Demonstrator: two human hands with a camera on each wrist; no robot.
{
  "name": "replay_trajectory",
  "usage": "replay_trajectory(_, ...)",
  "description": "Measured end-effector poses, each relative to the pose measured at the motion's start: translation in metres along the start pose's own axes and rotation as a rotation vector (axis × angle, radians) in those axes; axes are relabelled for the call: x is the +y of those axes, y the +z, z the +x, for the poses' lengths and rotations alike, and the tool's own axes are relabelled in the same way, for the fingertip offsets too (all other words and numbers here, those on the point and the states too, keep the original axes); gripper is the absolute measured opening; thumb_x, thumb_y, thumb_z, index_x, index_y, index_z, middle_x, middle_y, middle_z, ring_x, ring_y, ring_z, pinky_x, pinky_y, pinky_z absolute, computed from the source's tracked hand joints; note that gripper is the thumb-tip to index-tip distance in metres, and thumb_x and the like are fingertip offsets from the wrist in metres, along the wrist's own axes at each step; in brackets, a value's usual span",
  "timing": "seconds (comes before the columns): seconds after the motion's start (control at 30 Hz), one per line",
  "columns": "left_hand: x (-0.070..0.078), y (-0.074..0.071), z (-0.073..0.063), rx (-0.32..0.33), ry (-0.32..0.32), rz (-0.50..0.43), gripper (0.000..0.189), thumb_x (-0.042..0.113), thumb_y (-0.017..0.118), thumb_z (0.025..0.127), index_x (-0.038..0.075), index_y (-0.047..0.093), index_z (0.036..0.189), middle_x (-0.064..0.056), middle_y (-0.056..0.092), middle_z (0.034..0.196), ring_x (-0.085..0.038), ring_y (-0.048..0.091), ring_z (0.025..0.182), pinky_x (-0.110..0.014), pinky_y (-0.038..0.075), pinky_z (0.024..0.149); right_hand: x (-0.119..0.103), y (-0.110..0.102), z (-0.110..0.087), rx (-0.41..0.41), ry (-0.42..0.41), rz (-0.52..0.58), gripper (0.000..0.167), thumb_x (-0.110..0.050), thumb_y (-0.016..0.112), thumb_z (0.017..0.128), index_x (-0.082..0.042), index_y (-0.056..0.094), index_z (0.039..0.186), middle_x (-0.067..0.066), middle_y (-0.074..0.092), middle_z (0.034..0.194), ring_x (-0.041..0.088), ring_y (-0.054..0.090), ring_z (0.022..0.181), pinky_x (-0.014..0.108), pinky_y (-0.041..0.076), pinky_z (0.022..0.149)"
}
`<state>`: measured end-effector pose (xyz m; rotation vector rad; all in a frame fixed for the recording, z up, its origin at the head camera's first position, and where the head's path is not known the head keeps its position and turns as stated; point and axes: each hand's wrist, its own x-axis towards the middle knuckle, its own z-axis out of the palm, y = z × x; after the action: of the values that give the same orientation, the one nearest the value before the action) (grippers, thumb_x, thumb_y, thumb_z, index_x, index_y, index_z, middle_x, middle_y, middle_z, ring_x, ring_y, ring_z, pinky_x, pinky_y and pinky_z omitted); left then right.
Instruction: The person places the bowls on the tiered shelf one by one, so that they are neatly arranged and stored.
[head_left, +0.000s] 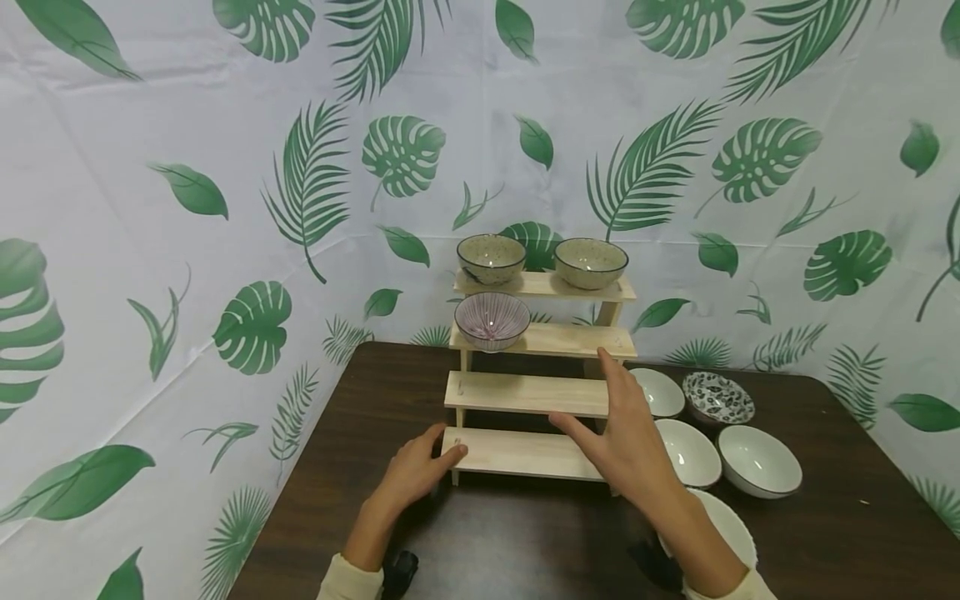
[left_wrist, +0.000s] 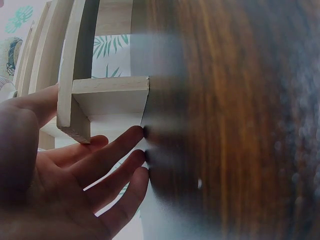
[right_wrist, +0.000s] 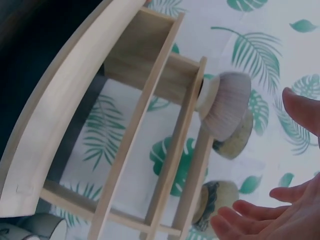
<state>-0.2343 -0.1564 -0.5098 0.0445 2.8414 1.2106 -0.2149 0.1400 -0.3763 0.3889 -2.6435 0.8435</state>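
Three bowls [head_left: 492, 323] stand on a rack [head_left: 525, 392] right of the left fingers [head_left: 451, 458]; five more bowls [head_left: 759, 461] right of the right fingers [head_left: 619, 385].

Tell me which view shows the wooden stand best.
The head view: the wooden stand shows all four shelves, though the right hand covers part. The left wrist view shows mainly one end; the right wrist view shows it slanted and cropped.

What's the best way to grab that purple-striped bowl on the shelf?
Probably by the rim of the purple-striped bowl, right hand coming from the right: it stands upright, flares wide above a narrower foot, and has bare shelf on that side.
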Motion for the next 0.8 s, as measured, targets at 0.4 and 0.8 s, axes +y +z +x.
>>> replay_trajectory(0.4, 0.000, 0.000, -0.001, -0.003, 0.000, 0.005, 0.075, 0.055, 0.063, 0.097, 0.004, 0.051, 0.150, -0.024, 0.062, 0.142, -0.046, 0.059, 0.129, -0.069, 0.045, 0.103, 0.015, -0.015, -0.013, -0.010, 0.048, 0.027, 0.112, -0.055, 0.077, 0.088, -0.009, 0.012, 0.167, 0.029, 0.030, 0.164, 0.050, 0.031, 0.149, 0.071, 0.032, 0.111)
replay_trajectory(0.8, -0.002, 0.002, 0.001, -0.006, -0.002, 0.004, 0.075, 0.056, 0.062, 0.097, 0.004, 0.050, 0.151, -0.024, 0.061, 0.143, -0.047, 0.058, 0.130, -0.070, 0.043, 0.104, 0.023, -0.025, -0.025, 0.000, 0.084, 0.015, 0.111, -0.054, 0.076, 0.090, -0.012, 0.008, 0.167, 0.027, 0.025, 0.167, 0.051, 0.028, 0.151, 0.074, 0.033, 0.108)
